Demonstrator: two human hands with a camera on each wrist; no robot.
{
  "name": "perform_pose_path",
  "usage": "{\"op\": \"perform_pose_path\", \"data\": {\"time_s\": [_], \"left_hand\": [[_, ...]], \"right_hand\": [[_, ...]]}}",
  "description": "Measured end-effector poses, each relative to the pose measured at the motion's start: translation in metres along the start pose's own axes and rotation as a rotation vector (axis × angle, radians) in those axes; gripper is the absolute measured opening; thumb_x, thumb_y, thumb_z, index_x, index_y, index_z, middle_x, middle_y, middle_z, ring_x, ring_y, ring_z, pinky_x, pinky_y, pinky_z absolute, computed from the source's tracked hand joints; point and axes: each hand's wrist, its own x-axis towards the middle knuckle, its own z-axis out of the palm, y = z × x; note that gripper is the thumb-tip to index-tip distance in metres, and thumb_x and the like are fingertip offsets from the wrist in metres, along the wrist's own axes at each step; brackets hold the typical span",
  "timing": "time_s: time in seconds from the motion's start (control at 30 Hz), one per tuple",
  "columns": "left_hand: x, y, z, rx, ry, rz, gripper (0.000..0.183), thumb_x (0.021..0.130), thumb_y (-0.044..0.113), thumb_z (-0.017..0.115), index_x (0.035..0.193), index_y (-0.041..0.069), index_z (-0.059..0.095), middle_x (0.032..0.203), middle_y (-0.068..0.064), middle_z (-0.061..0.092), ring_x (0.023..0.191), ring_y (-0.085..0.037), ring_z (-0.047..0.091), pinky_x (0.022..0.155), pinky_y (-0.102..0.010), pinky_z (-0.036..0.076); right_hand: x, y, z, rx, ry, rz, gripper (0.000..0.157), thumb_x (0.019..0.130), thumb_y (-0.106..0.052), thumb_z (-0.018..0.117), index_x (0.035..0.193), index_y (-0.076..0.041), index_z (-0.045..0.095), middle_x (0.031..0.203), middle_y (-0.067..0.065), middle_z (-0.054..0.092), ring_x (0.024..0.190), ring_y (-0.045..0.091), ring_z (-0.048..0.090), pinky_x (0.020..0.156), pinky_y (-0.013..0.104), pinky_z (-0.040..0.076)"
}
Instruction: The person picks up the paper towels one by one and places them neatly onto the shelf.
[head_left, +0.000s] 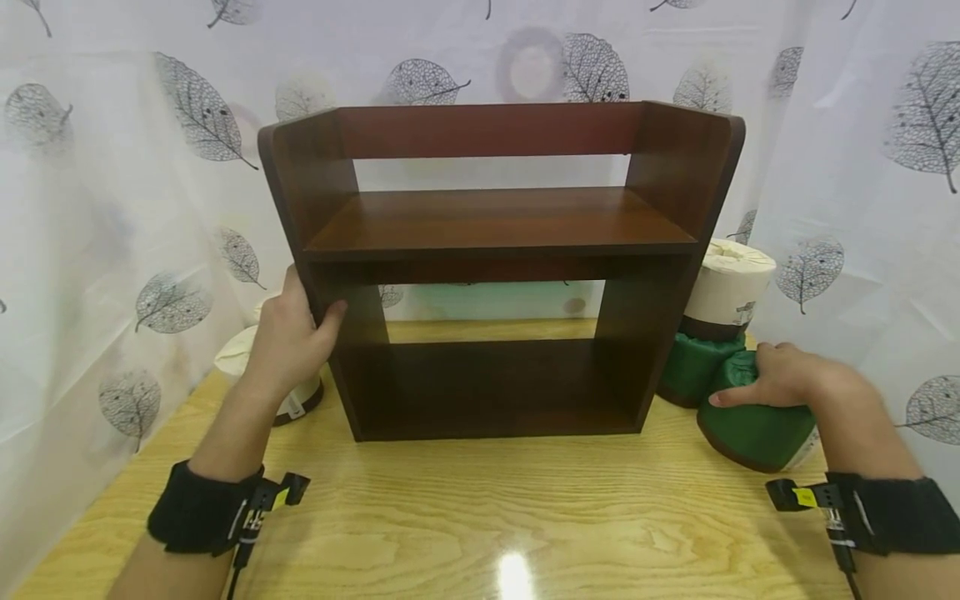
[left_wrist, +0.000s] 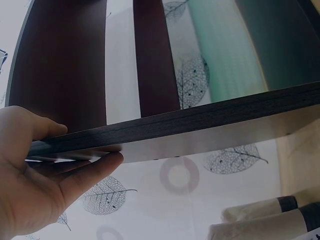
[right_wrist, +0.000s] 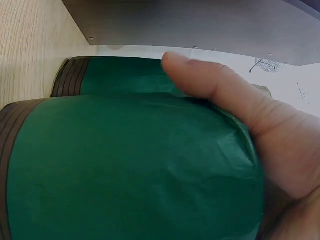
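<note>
A dark brown wooden shelf (head_left: 495, 218) with two levels stands on the table. My left hand (head_left: 294, 337) grips its left side panel, thumb on the inner face and fingers on the outer face; the left wrist view shows the panel edge (left_wrist: 165, 122) between them. At the right, my right hand (head_left: 787, 377) holds the top of a green-wrapped toilet paper roll (head_left: 750, 429), which rests on the table. Its thumb lies over the near roll's upper edge in the right wrist view, where the wrapper (right_wrist: 135, 165) has a brown band; the other fingers are mostly hidden.
Behind the held roll stands another green roll (head_left: 690, 371) with a cream roll (head_left: 727, 283) stacked on it, close to the shelf's right side. Cream rolls (head_left: 243, 350) stand left of the shelf. A leaf-patterned curtain (head_left: 180, 250) surrounds the wooden table (head_left: 450, 508).
</note>
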Motion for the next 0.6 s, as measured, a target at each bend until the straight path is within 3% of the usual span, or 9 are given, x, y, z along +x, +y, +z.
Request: {"op": "perform_pose_path", "data": {"time_s": [0.2,0.6], "left_hand": [[0.0001,-0.0001,-0.0018,0.009,-0.006,-0.007,0.052,0.086,0.022,0.055,0.127,-0.002,0.033,0.098,-0.029,0.057,0.083,-0.043,0.058,0.071,-0.056,0.046],[0.0004,0.0008,-0.0036,0.009,-0.014,0.007,0.051,0.086,0.021,0.055,0.126,-0.003,0.034,0.096,-0.029,0.057,0.082,-0.043,0.058,0.07,-0.056,0.046]], "right_hand": [[0.0032,0.0025,0.0007,-0.021,-0.001,-0.012,0.097,0.07,-0.066,0.061,0.103,0.023,0.039,0.089,0.03,0.051,0.081,0.036,0.052,0.069,0.049,0.047],[-0.0014,0.001,-0.0018,0.002,-0.029,-0.004,0.084,0.07,-0.065,0.061,0.094,0.014,0.045,0.08,0.015,0.051,0.073,0.027,0.05,0.064,0.042,0.046]]}}
